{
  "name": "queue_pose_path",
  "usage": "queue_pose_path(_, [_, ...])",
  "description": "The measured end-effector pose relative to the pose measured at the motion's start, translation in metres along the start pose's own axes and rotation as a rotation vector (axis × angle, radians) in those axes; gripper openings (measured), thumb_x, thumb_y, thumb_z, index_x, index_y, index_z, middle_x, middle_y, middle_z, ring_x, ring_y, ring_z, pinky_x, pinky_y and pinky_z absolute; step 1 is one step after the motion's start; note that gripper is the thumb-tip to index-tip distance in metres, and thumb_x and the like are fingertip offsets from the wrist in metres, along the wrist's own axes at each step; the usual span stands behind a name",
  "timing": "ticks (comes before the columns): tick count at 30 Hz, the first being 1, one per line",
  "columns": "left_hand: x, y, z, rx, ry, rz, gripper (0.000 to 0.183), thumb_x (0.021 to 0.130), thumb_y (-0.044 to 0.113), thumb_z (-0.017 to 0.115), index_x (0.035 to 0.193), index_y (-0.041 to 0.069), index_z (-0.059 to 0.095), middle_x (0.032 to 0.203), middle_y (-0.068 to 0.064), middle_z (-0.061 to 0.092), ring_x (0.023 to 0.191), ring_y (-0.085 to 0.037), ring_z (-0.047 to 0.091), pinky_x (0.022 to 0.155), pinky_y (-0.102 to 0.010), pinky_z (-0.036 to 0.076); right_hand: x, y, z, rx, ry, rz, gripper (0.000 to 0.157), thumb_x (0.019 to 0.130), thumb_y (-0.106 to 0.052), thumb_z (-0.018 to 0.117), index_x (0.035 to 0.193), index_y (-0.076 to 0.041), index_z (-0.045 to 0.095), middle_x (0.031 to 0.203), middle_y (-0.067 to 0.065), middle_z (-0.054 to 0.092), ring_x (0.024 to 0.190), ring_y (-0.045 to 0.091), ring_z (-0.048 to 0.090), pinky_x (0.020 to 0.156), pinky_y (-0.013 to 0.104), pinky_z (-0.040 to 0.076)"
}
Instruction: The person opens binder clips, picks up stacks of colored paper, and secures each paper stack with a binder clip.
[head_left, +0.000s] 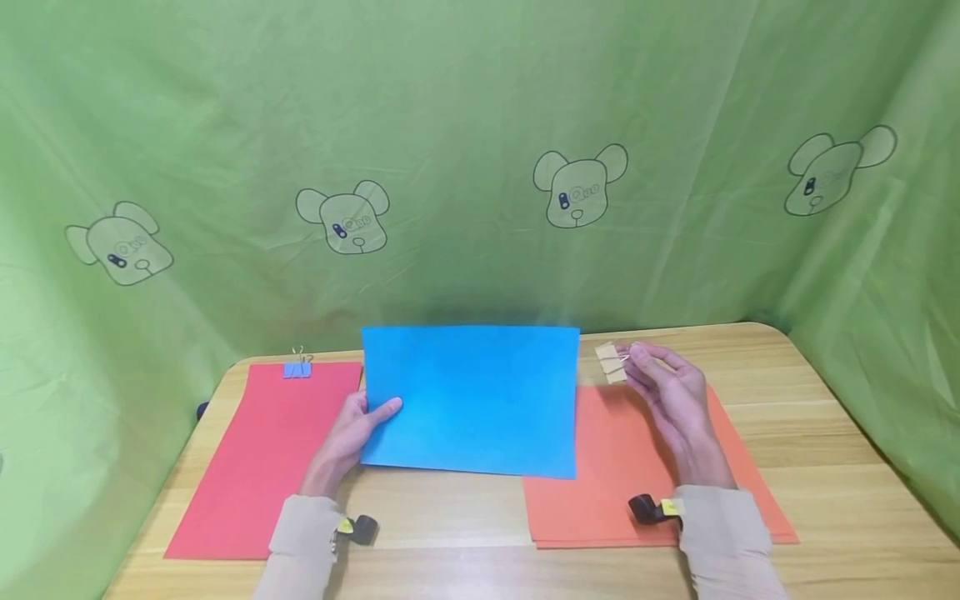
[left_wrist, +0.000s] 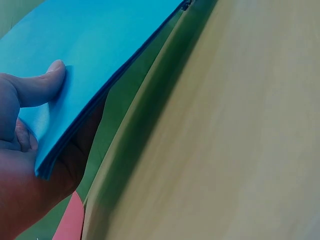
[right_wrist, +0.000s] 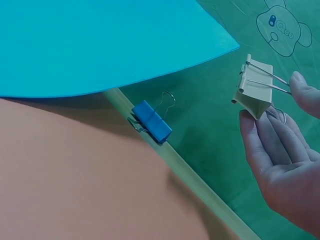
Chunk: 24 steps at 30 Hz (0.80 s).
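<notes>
My left hand (head_left: 351, 429) grips the left edge of a blue sheet stack (head_left: 472, 400), thumb on top and fingers beneath. In the left wrist view the stack's edge shows several layers, raised above the table. To its right, my right hand (head_left: 675, 396) pinches the wire handles of a cream binder clip (head_left: 611, 364). The right wrist view shows this cream clip (right_wrist: 254, 87) in the air, its mouth slightly apart and facing the blue paper's corner, without touching it. A blue binder clip (right_wrist: 152, 121) lies at the table's far edge; the head view does not show it.
Red paper (head_left: 262, 467) lies at the left with a blue-purple binder clip (head_left: 297, 369) on its top edge. An orange paper stack (head_left: 615, 492) rests at the right, partly under the blue sheets. A green curtain (head_left: 465, 167) hangs behind the wooden table (head_left: 442, 517).
</notes>
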<state>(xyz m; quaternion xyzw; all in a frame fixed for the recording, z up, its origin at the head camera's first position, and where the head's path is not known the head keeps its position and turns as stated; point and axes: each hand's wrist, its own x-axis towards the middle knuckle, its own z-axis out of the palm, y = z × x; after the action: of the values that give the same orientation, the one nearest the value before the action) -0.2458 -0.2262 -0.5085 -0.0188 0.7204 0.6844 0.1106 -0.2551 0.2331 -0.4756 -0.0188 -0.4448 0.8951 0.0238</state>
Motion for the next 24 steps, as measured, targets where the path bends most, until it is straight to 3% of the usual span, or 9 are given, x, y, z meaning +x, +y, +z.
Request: queue_pose_path(24, [0.0006, 0.0018, 0.0066, 0.012, -0.006, 0.019, 0.043, 0.102, 0.02, 0.066, 0.136, -0.006, 0.056, 0.105, -0.011, 0.073, 0.092, -0.021, 0.072, 0.085, -0.033, 0.057, 0.0, 0.0043, 0.0051, -0.034, -0.031, 0.0, 0.01, 0.096, -0.002, 0.071, 0.106, -0.003, 0.073, 0.102, 0.009, 0.078, 0.09, 0.016, 0.076, 0.084, 0.03, 0.059])
